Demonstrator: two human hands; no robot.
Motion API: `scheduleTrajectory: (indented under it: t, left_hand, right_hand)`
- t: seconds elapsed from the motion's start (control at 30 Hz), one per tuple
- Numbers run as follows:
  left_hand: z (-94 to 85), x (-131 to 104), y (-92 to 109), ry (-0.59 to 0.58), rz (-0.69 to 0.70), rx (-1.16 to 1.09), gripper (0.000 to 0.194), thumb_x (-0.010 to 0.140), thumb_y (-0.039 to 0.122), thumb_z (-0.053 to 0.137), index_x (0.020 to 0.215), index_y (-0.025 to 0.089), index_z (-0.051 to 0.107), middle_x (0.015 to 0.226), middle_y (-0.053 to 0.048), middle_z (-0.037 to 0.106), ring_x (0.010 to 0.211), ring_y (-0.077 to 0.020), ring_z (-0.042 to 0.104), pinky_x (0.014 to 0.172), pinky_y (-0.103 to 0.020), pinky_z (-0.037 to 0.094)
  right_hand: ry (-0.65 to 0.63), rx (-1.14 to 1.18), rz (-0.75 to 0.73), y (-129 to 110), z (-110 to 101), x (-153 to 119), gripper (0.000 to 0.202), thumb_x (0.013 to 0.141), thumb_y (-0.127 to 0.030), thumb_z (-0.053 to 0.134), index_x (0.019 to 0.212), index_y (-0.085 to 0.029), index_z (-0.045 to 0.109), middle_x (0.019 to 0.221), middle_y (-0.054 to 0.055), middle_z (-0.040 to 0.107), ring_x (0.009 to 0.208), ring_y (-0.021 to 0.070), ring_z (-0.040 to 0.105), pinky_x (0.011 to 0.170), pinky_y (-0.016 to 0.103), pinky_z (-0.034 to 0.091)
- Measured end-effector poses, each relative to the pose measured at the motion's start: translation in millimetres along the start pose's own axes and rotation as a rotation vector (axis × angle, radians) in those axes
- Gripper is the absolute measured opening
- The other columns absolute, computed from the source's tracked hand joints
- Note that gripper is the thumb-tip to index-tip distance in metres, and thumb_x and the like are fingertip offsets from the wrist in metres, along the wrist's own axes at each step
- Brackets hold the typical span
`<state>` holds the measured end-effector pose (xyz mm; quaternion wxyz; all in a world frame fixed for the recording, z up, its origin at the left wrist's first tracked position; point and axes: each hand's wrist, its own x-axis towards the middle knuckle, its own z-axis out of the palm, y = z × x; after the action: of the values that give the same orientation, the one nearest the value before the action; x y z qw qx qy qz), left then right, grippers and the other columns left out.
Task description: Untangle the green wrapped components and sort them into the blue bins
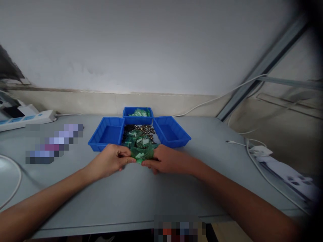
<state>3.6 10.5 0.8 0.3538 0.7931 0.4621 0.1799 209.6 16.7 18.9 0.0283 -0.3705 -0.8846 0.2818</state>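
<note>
One green plastic piece (141, 154) between our left hand (109, 162) and right hand (168, 159)
We pinch its two sides in our fingers (151, 163), just before one heap of metal parts (148, 129) on the bench (106, 201) — three blue trays (110, 134) stand around it, the far one holding green pieces (140, 113).

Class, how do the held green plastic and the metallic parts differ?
Look: the green plastic is partly see-through, while the metallic parts are dark and shiny. State: the left hand and right hand pinch the green plastic; the metallic parts lie loosely heaped. Place: the green plastic is nearer the camera than the metallic parts. Both show glints.
</note>
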Motion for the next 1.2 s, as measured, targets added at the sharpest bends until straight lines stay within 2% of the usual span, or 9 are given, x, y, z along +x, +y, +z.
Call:
scheduleTrajectory:
  t: [0.3, 0.43, 0.67, 0.8, 1.2]
  left_hand:
    - [6.1, 1, -5, -0.061, 0.004, -0.035, 0.026, 0.079, 0.034, 0.047, 0.063, 0.014, 0.050, 0.049, 0.005, 0.045, 0.045, -0.0071, 0.044, 0.044, -0.017, 0.032]
    - [6.0, 1, -8, -0.107, 0.010, -0.061, 0.027, 0.080, 0.034, 0.046, 0.062, 0.014, 0.050, 0.049, 0.005, 0.044, 0.044, -0.0069, 0.044, 0.043, -0.017, 0.033]
    - [5.3, 0, -5, -0.094, 0.030, -0.048, 0.022, 0.080, 0.031, 0.047, 0.066, 0.014, 0.049, 0.051, 0.005, 0.046, 0.048, -0.0071, 0.044, 0.045, -0.017, 0.032]
    - [5.0, 0, -4, -0.091, -0.004, -0.040, 0.026, 0.079, 0.031, 0.048, 0.060, 0.014, 0.046, 0.050, 0.005, 0.045, 0.047, -0.0068, 0.042, 0.044, -0.017, 0.031]
    - [6.6, 2, -8, -0.087, -0.017, -0.027, 0.025, 0.078, 0.036, 0.049, 0.064, 0.014, 0.050, 0.053, 0.004, 0.048, 0.048, -0.0073, 0.045, 0.046, -0.017, 0.033]
  right_hand:
    - [-0.039, -0.050, 0.026, 2, 0, 1, 0.040, 0.082, -0.038, 0.040, 0.057, -0.012, 0.058, 0.050, 0.001, 0.056, 0.044, 0.0063, 0.046, 0.046, 0.019, 0.032]
    - [-0.008, -0.105, -0.004, 6, 5, 2, 0.037, 0.081, -0.039, 0.041, 0.062, -0.012, 0.059, 0.054, 0.001, 0.056, 0.045, 0.0066, 0.043, 0.044, 0.019, 0.028]
    - [0.036, -0.192, -0.023, 7, 6, 2, 0.037, 0.081, -0.041, 0.041, 0.065, -0.013, 0.060, 0.054, 0.001, 0.054, 0.045, 0.0066, 0.039, 0.042, 0.020, 0.023]
    - [0.024, -0.206, -0.009, 8, 7, 2, 0.039, 0.081, -0.043, 0.040, 0.066, -0.013, 0.060, 0.055, 0.001, 0.054, 0.044, 0.0063, 0.038, 0.041, 0.020, 0.023]
    - [0.016, -0.216, -0.017, 10, 9, 2, 0.041, 0.082, -0.043, 0.038, 0.066, -0.013, 0.060, 0.057, 0.002, 0.056, 0.046, 0.0072, 0.041, 0.043, 0.021, 0.024]
